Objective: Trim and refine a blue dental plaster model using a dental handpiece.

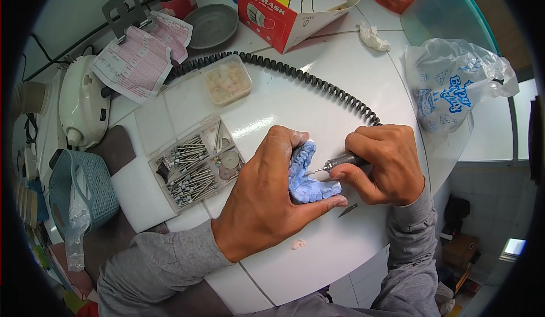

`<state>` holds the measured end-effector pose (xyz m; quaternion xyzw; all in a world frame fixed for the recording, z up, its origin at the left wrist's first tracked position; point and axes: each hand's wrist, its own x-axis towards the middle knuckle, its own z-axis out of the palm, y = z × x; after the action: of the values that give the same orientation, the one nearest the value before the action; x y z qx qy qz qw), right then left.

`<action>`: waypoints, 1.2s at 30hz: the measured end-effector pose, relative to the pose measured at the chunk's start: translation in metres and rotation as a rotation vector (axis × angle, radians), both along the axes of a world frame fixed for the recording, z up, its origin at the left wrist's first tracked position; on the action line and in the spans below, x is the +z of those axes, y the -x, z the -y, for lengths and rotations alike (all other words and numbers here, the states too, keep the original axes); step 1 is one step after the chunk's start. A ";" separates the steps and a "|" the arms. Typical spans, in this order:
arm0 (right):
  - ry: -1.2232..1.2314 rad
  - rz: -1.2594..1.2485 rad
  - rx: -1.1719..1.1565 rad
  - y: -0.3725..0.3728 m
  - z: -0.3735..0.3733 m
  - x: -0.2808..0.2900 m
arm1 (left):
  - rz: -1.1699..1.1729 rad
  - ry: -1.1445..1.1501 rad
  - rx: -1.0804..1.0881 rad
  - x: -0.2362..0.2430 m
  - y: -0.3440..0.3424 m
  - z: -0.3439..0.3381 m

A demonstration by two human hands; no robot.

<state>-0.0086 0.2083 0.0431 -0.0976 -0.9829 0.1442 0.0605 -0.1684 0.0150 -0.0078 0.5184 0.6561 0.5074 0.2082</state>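
My left hand grips a blue dental cast shaped like an arch of teeth, thumb along its near edge and fingers over its far side. In my right hand is a dental handpiece with a dark knurled grip and a thin metal bur. The bur's tip reaches the inner side of the arch; whether it touches cannot be told. A black coiled cord runs behind both hands. Below the right thumb a small dark blade lies on the white table.
Left of my hands stands an open clear case of burs. Behind it are a small box of tooth-coloured pieces and a white control unit. A mask box, a grey dish, a plastic bag and a blue basket stand around.
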 end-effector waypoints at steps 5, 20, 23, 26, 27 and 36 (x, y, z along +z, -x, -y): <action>0.007 0.014 0.014 0.000 -0.001 0.002 | 0.029 0.042 -0.008 0.002 0.000 0.001; 0.032 -0.008 0.025 0.000 -0.002 0.002 | -0.007 -0.031 -0.039 0.000 0.002 0.001; 0.042 0.013 0.035 0.000 -0.003 0.005 | 0.002 -0.019 -0.041 0.001 0.002 0.001; 0.039 0.024 0.048 0.001 -0.004 0.005 | 0.005 -0.026 -0.040 0.001 0.002 0.001; 0.038 0.011 0.044 0.001 -0.003 0.004 | 0.006 -0.026 -0.042 0.001 0.002 0.001; 0.024 0.010 0.023 0.001 -0.001 0.002 | -0.002 -0.028 -0.040 0.000 0.002 0.001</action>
<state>-0.0095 0.2095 0.0456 -0.0878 -0.9824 0.1562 0.0526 -0.1703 0.0140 -0.0081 0.5347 0.6386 0.5119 0.2102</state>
